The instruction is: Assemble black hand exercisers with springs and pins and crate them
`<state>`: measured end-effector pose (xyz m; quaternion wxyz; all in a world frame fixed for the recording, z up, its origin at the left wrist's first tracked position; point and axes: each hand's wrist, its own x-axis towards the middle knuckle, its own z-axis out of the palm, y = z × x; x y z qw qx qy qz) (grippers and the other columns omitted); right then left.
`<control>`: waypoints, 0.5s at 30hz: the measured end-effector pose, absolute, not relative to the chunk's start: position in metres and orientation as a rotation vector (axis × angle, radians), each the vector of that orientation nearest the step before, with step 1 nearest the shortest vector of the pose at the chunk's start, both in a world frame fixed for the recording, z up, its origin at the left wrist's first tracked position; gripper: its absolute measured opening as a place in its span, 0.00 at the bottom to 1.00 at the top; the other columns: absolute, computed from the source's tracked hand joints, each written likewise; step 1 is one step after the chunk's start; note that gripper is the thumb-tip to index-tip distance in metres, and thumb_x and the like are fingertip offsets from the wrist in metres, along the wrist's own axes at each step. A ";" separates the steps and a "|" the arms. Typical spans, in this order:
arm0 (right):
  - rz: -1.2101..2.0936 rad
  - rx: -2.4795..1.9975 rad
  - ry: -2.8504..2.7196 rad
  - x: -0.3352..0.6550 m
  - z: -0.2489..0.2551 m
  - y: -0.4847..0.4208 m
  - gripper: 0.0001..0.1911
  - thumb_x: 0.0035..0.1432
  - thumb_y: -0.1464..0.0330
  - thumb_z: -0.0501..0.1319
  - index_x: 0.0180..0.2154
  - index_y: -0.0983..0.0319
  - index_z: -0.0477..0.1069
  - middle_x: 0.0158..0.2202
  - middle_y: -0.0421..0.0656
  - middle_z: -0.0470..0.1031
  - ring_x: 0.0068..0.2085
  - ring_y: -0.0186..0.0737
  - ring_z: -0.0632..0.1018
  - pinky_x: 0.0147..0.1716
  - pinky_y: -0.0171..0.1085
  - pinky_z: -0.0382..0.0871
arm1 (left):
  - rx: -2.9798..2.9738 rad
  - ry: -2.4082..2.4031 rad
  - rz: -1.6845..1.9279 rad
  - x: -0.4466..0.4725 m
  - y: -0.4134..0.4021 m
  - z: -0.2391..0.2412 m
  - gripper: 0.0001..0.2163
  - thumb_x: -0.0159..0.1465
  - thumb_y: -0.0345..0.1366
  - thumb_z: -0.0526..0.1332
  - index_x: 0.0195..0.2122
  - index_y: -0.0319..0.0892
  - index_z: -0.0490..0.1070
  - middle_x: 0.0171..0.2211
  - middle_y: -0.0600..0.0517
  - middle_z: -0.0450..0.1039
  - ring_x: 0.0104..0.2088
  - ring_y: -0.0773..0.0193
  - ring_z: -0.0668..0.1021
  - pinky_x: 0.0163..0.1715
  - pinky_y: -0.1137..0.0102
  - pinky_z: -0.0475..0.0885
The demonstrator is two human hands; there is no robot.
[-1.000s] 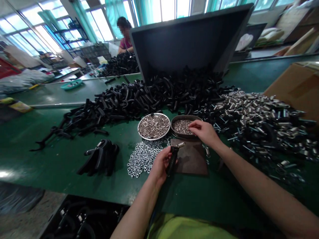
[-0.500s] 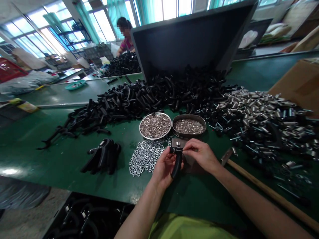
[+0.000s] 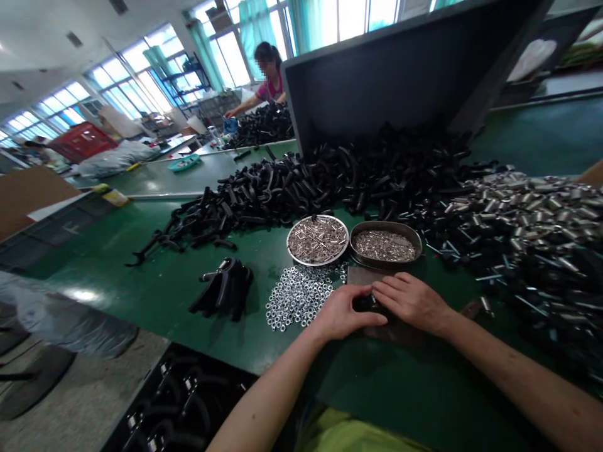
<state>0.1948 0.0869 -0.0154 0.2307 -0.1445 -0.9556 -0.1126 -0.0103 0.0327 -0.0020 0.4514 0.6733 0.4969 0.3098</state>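
Note:
My left hand (image 3: 349, 312) curls around a black plastic handle (image 3: 368, 302) with its thumb stretched along the near side. My right hand (image 3: 411, 302) closes over the same handle from the right, fingers bent together on top. Most of the handle is hidden by both hands. They are low over a flat metal plate (image 3: 365, 275) on the green table. Just left of them spread loose metal nuts (image 3: 299, 295). Behind stand a round dish of small metal pins (image 3: 318, 262) and an oval tin (image 3: 386, 263) with more tiny metal pieces.
A small stack of black handles (image 3: 223, 289) lies at left. Behind the dishes is a long heap of black parts (image 3: 301, 182) before a tipped grey bin (image 3: 396, 81). Metal sleeves and bolts (image 3: 522, 213) heap at right, near a hammer head (image 3: 471, 309). A co-worker (image 3: 271, 85) works beyond.
Both hands have come down onto the metal plate with the handle, which was held up before. My right hand has gone from a fingertip pinch to covering it. The view has turned left.

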 end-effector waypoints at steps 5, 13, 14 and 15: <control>-0.342 -0.361 -2.691 0.201 -0.026 0.083 0.15 0.64 0.74 0.48 0.40 0.65 0.74 0.40 0.50 0.78 0.38 0.40 0.75 0.34 0.40 0.66 | 2.259 1.359 0.601 -0.002 0.020 -0.014 0.31 0.53 0.51 0.64 0.54 0.40 0.65 0.43 0.44 0.72 0.45 0.52 0.72 0.48 0.57 0.67; -0.298 -1.257 -2.563 0.254 -0.018 0.035 0.15 0.63 0.69 0.50 0.46 0.63 0.72 0.46 0.53 0.74 0.44 0.49 0.74 0.36 0.44 0.67 | 2.233 1.595 0.632 0.008 0.009 -0.027 0.26 0.48 0.47 0.70 0.45 0.43 0.66 0.41 0.48 0.70 0.43 0.53 0.71 0.44 0.58 0.68; -0.305 -1.454 -2.497 0.267 -0.019 0.024 0.15 0.62 0.66 0.51 0.45 0.63 0.72 0.43 0.54 0.74 0.42 0.51 0.74 0.35 0.44 0.67 | 2.206 1.625 0.629 0.009 0.010 -0.026 0.26 0.46 0.47 0.71 0.44 0.43 0.66 0.41 0.48 0.70 0.43 0.53 0.71 0.43 0.59 0.68; -0.317 -1.623 -2.437 0.279 -0.022 0.013 0.15 0.62 0.63 0.52 0.43 0.63 0.72 0.41 0.54 0.74 0.40 0.52 0.74 0.33 0.45 0.67 | 2.188 1.645 0.620 0.010 0.011 -0.025 0.26 0.45 0.46 0.72 0.43 0.43 0.66 0.41 0.48 0.70 0.42 0.53 0.71 0.42 0.59 0.68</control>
